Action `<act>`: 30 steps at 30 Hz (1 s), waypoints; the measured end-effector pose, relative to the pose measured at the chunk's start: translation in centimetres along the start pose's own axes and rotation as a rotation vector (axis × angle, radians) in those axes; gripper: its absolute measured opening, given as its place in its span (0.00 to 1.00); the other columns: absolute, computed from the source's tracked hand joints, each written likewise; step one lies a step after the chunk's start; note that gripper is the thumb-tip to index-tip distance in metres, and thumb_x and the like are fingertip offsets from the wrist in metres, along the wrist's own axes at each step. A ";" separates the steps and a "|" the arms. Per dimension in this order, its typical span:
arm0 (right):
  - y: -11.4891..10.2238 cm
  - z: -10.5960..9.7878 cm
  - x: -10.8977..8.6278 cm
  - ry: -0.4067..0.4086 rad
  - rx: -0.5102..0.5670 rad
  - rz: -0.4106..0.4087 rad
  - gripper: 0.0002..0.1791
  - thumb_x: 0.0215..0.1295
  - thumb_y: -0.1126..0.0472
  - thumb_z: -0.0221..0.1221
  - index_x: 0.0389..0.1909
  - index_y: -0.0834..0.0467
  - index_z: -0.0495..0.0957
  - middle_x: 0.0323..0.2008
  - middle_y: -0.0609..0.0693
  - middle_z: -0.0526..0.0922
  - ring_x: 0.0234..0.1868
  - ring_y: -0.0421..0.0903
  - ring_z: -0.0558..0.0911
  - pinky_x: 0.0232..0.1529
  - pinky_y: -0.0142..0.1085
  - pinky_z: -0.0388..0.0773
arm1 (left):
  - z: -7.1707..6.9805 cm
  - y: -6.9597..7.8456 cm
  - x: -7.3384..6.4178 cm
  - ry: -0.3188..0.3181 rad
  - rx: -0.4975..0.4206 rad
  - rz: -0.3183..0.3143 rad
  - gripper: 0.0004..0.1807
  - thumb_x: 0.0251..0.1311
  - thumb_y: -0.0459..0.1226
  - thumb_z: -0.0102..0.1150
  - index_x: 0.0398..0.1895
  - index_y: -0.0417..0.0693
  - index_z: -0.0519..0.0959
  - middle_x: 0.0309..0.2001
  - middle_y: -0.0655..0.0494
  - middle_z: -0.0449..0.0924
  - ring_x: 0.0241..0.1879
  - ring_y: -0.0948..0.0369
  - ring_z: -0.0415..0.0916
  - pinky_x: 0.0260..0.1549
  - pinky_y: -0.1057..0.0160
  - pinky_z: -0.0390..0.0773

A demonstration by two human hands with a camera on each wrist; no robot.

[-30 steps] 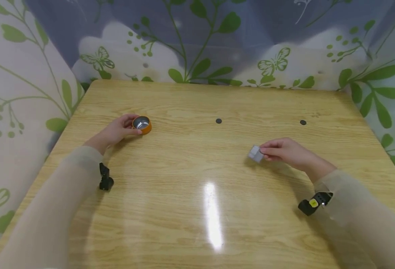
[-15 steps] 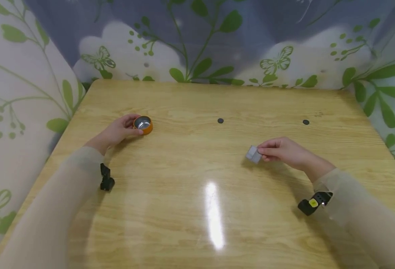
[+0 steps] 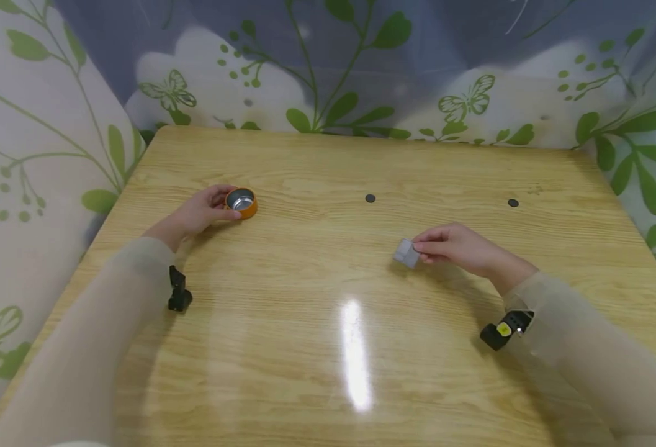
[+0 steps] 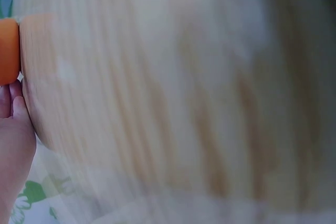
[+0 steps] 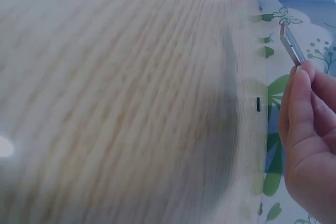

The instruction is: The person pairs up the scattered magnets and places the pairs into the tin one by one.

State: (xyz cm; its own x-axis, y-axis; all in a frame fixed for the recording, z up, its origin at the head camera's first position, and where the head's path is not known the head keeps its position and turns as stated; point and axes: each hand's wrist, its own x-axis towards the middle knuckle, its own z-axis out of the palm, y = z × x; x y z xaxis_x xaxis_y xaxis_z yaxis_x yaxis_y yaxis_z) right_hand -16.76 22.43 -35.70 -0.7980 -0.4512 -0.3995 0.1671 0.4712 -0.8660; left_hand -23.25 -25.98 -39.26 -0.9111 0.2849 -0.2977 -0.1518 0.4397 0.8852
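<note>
At the table's left, my left hand [image 3: 202, 210] holds a small round orange cup [image 3: 251, 210] with a shiny metal inside, thumb at its near side and fingers at its far side. The cup stands upright, its mouth facing up. Only the edge of this cup [image 4: 8, 51] shows in the left wrist view. Right of the table's middle, my right hand [image 3: 458, 249] pinches a small flat grey square [image 3: 405, 253] between thumb and fingers. The right wrist view has this square [image 5: 290, 43] nearly edge-on, thin and raised above the table; its exact kind cannot be told.
Two small black discs lie on the wooden table [image 3: 283, 279]: one disc [image 3: 370, 198] behind the middle, another disc [image 3: 513, 203] farther right. A leaf-patterned cloth [image 3: 350, 74] hangs behind the table's far edge. Light glares off the tabletop near the front.
My right hand has moved a little left with the grey square. My left hand keeps its hold on the orange cup in the same place. The head view has shifted slightly.
</note>
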 end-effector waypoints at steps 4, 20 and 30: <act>-0.2 0.3 0.6 0.003 0.026 0.009 0.21 0.69 0.64 0.52 0.56 0.75 0.68 0.46 0.57 0.78 0.38 0.37 0.78 0.44 0.31 0.77 | 0.1 0.2 0.1 0.003 0.010 0.005 0.38 0.57 0.38 0.63 0.67 0.40 0.56 0.67 0.42 0.57 0.68 0.51 0.50 0.64 0.52 0.53; -1.1 1.6 3.3 -0.016 0.166 0.008 0.21 0.68 0.68 0.51 0.56 0.79 0.65 0.38 0.50 0.78 0.35 0.36 0.77 0.43 0.29 0.77 | 0.3 0.0 -0.1 0.008 0.025 0.001 0.42 0.57 0.39 0.64 0.70 0.38 0.52 0.69 0.41 0.52 0.70 0.50 0.46 0.65 0.52 0.49; -2.0 2.6 4.3 0.009 0.201 -0.010 0.19 0.68 0.69 0.51 0.55 0.78 0.67 0.36 0.48 0.78 0.33 0.35 0.77 0.41 0.27 0.76 | 0.2 -0.1 0.0 0.004 0.036 0.006 0.41 0.58 0.40 0.63 0.69 0.39 0.53 0.69 0.41 0.53 0.70 0.50 0.46 0.65 0.51 0.49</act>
State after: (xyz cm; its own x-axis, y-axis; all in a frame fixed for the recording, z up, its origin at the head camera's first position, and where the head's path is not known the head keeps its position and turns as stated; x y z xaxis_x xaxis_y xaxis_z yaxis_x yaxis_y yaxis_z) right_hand -19.06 17.56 -36.45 -0.8049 -0.4481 -0.3891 0.2712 0.3055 -0.9128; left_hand -23.13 -25.88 -39.41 -0.9136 0.2842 -0.2908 -0.1323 0.4686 0.8735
